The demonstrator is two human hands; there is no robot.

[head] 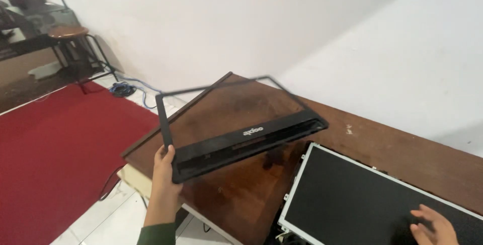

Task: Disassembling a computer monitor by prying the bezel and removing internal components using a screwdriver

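Observation:
My left hand [165,167] grips the near left corner of a thin black plastic screen bezel [246,137] and holds it tilted in the air above the brown wooden table [367,144]. The bezel is an empty rectangular frame with a wide bottom strip. My right hand [433,226] rests with fingers spread on a bare flat display panel [352,199] with a silver metal edge. That panel lies flat on the table at the lower right.
A red carpet [55,149] covers the floor at the left, with white tiles near the table's edge. A round wooden stool [70,33] stands at the far left by blue cables [123,89]. White walls border the table's far side.

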